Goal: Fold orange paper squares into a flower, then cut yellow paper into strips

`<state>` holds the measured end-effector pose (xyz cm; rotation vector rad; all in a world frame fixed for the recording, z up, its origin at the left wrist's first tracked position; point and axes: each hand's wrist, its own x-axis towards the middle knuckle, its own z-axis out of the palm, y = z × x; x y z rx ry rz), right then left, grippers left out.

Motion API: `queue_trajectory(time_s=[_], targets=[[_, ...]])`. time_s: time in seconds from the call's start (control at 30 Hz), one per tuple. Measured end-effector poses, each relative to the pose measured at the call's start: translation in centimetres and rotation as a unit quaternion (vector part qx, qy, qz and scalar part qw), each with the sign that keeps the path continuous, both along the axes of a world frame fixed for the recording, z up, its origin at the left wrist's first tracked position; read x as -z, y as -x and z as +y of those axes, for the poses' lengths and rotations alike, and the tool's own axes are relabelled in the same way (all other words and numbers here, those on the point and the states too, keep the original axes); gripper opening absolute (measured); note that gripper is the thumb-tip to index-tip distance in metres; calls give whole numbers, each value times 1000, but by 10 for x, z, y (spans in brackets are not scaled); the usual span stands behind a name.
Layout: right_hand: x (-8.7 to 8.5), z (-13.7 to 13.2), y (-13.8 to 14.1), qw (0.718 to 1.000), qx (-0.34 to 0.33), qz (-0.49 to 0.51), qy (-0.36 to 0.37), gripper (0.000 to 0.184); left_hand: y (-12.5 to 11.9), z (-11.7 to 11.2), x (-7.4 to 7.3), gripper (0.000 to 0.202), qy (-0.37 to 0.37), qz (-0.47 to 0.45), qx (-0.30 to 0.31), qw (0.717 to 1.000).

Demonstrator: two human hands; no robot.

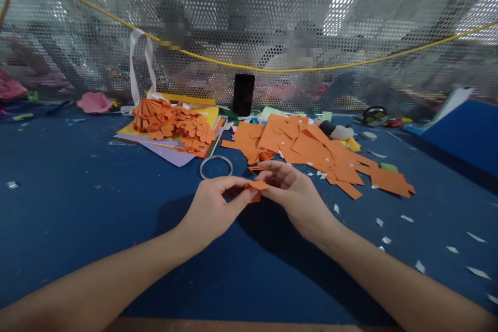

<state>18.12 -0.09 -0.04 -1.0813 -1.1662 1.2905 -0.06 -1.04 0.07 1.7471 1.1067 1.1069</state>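
Observation:
Both my hands meet over the middle of a blue table (78, 207). My left hand (212, 207) and my right hand (290, 192) pinch a small folded piece of orange paper (256, 187) between their fingertips, just above the table. Right behind them lies a spread of cut orange paper squares (311, 148). A heap of folded orange paper shapes (173, 124) rests on a stack of coloured sheets (171, 153) at the back left.
A clear tape ring (216, 166) lies just beyond my left hand. A black phone (243, 94) stands against a perforated screen (249, 26) with a yellow cord. A pink paper flower (94, 102) lies far left, white scraps (420, 264) right. People sit behind the screen.

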Motion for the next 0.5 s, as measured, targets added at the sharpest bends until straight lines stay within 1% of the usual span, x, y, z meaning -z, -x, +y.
queue_trajectory(time_s=[0.07,0.17,0.23,0.3,0.33,0.37,0.4,0.43,0.5], targets=[[2,0,0,999,-10,9,-30,45,0,1,1,18,48,-23,8,999],[2,-1,1,999,8,4,-33,45,-1,4,5,23,98,-50,-13,994],[0,-3,1,998,40,-21,-39,38,-2,7,8,23,126,-75,-32,989],[-3,-6,2,990,65,-104,-75,23,-2,9,10,21,152,-104,-52,982],[-5,-8,2,979,66,-162,-108,20,-2,10,11,20,161,-116,-62,978],[-7,-10,2,961,58,-225,-151,19,-2,11,11,19,168,-122,-71,976],[-8,-12,2,936,47,-284,-202,17,-1,11,11,18,171,-121,-78,975],[-8,-13,2,905,42,-335,-257,16,0,11,11,18,168,-114,-81,976],[-5,-14,2,836,57,-410,-361,17,1,9,9,17,142,-81,-74,984]])
